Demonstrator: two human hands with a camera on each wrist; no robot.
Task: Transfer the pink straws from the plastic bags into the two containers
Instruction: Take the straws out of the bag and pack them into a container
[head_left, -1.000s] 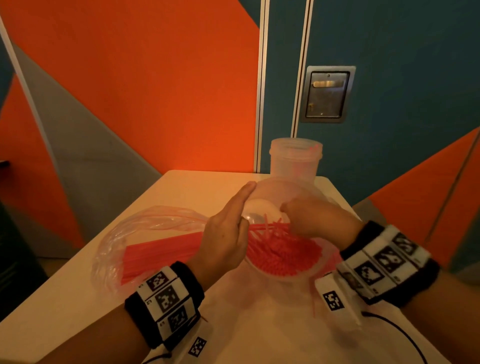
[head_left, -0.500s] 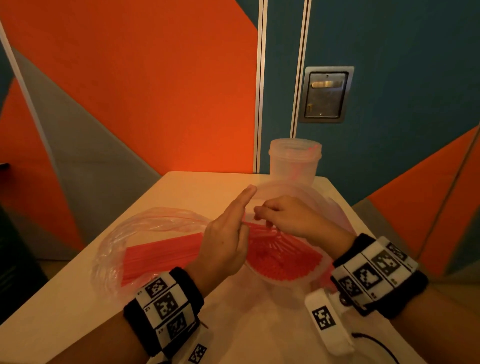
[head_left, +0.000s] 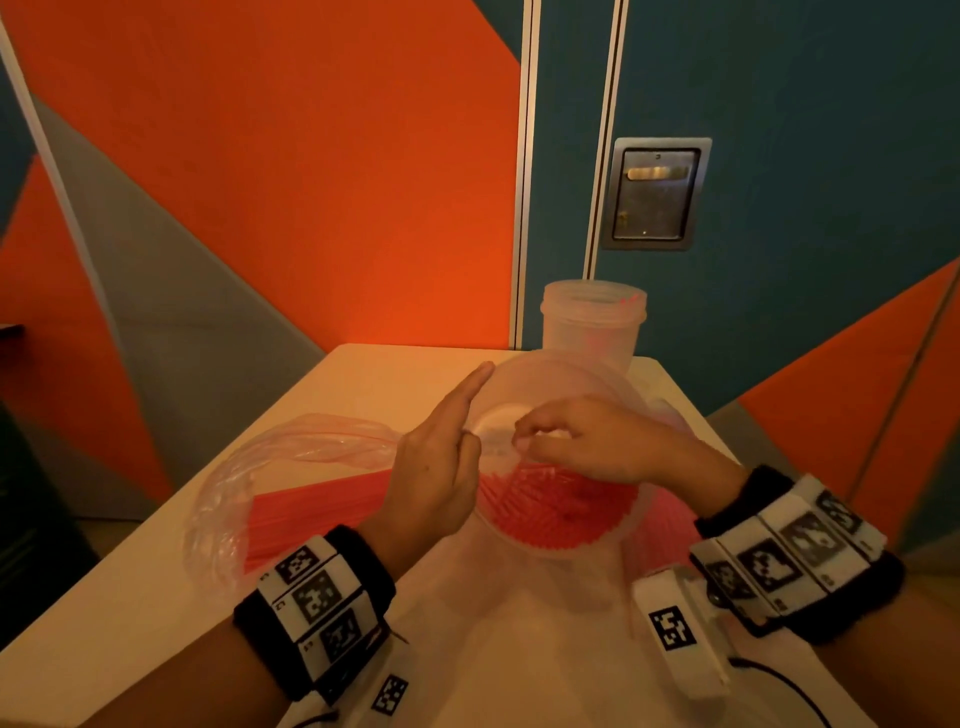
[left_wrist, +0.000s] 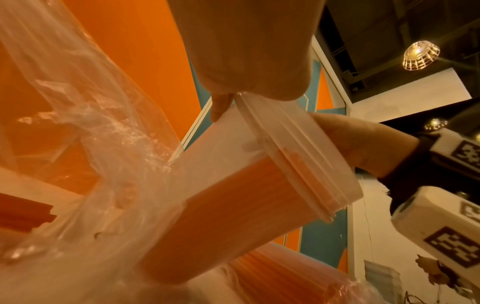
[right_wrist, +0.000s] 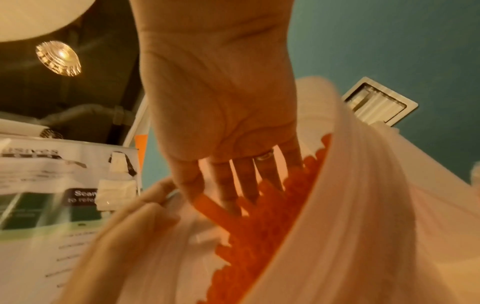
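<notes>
Two wrists banded with black-and-white marker cuffs reach over a pale table (head_left: 156, 587). The left hand (head_left: 436, 478) steadies a translucent container (head_left: 631, 525) that lies tilted on its side, mouth toward the person: its thumb hooks the rim while the index finger stands straight up along the far edge, so the hand has the container in a loose clasp rather than a full fist. The right hand (head_left: 592, 441) dips into the container's mouth, fingers extended downward among the packed pink straws (head_left: 561, 509); the right wrist view shows the fingertips (right_wrist: 231, 203) touching the straw ends and one straw lying between thumb and fingers, but whether it is truly pinched cannot be told. The straws fill the lower half of the container. To the left, a clear plastic bag (head_left: 244, 499) lies on the table with a flat bundle of pink straws (head_left: 311, 514) inside. A second bag of straws shows just beside the container on the right. Farther back, near the table's far edge, a second container (head_left: 592, 322) stands upright, a few straws inside. Behind it rise orange, grey and teal wall panels with a metal plate (head_left: 655, 193).
</notes>
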